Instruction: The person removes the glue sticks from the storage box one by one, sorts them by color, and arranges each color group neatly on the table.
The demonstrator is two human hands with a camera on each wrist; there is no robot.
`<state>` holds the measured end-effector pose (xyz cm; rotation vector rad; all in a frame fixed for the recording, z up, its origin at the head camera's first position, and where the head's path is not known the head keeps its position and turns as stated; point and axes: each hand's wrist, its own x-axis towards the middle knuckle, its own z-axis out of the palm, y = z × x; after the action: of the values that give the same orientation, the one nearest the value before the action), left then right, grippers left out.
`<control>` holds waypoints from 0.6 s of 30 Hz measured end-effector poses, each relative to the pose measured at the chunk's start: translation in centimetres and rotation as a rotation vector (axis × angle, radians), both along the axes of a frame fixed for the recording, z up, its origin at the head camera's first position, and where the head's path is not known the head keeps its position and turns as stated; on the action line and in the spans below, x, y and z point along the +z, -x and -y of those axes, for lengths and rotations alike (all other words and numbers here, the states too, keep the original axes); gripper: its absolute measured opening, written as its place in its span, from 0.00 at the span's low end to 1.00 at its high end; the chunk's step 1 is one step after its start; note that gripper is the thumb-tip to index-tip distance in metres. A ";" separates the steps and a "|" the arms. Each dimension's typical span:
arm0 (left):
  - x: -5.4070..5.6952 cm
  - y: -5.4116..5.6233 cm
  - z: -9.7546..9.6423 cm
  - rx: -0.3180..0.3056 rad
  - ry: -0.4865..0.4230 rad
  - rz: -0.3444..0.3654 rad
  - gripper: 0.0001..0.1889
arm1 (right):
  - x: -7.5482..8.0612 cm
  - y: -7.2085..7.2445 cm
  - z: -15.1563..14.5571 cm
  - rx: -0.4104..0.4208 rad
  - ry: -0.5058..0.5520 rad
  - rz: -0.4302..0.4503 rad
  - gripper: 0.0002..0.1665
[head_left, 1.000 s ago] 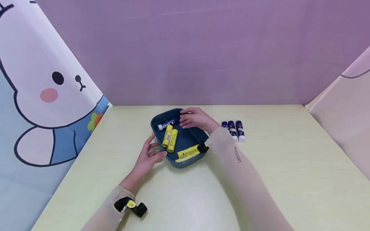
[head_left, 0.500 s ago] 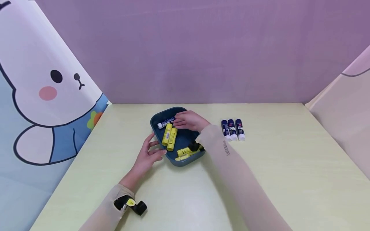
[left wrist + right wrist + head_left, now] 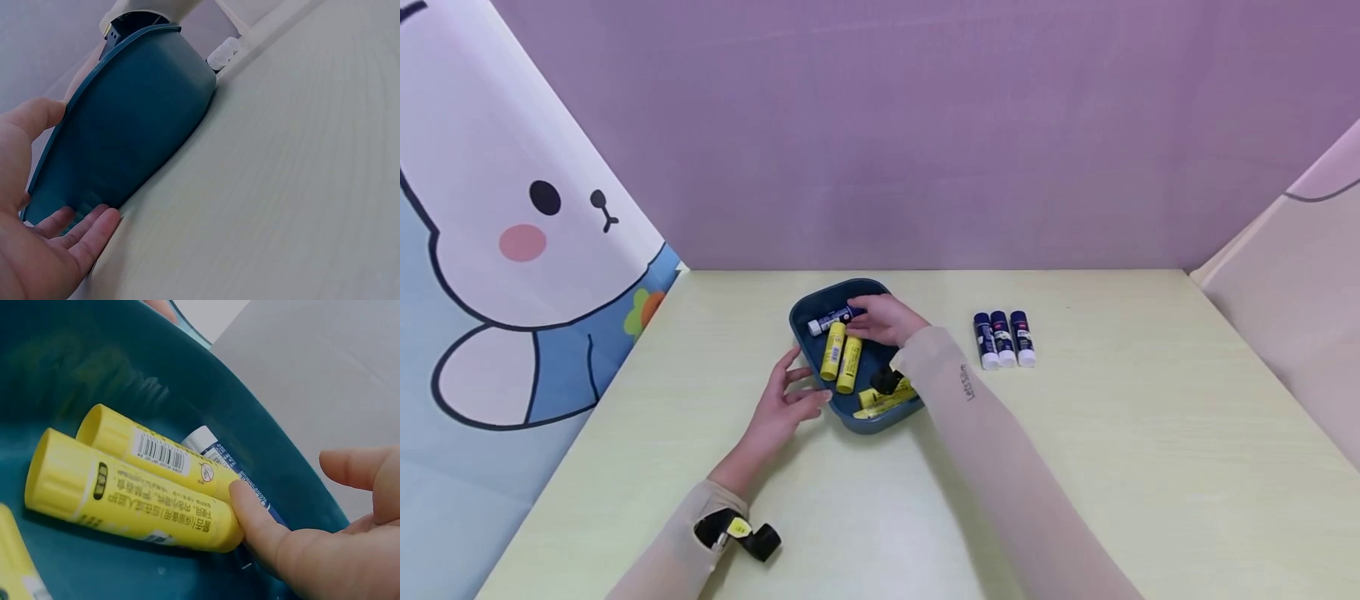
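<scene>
A dark teal plastic bin [image 3: 876, 423] stands on the table, holding several yellow glue sticks [image 3: 848, 364] and a navy glue stick [image 3: 831, 320] with a white end. My left hand [image 3: 778, 408] rests against the bin's left side. In the left wrist view its thumb touches the rim and its other fingers lie along the outer wall. My right hand [image 3: 887, 320] reaches into the bin, thumb and forefinger apart on either side of the navy stick's far end. In the right wrist view, one finger [image 3: 259, 519] lies right at the end of a yellow glue stick [image 3: 131, 494].
Three navy glue sticks [image 3: 1003, 339] with white ends lie side by side on the pale table [image 3: 1150, 433], right of the bin. A purple backdrop [image 3: 925, 142] rises behind the table. A cartoon-printed panel [image 3: 482, 333] borders the left side.
My right hand has moved left and lower into the bin, toward the navy glue stick, uncovering the three sticks on the table. My left hand has stayed at the bin's side.
</scene>
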<state>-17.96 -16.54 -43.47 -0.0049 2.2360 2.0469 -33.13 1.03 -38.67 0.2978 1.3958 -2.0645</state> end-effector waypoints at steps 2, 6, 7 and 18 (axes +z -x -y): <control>0.0 0.0 0.0 -0.002 -0.002 -0.001 0.46 | -0.1 0.0 0.1 -0.010 0.009 0.010 0.34; 0.0 0.0 0.1 -0.006 0.001 -0.004 0.46 | -0.1 0.0 0.4 -0.027 0.009 0.013 0.34; 0.0 0.0 0.2 -0.007 0.004 -0.004 0.46 | -0.2 0.1 0.5 -0.027 0.011 0.011 0.34; -0.3 0.2 0.3 -0.018 0.012 -0.010 0.46 | -1.0 0.3 2.0 -0.018 0.019 -0.181 0.35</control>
<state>-18.14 -16.84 -43.74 0.0246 2.2454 2.0295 -33.48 -0.95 -39.72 0.1184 1.4825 -2.1621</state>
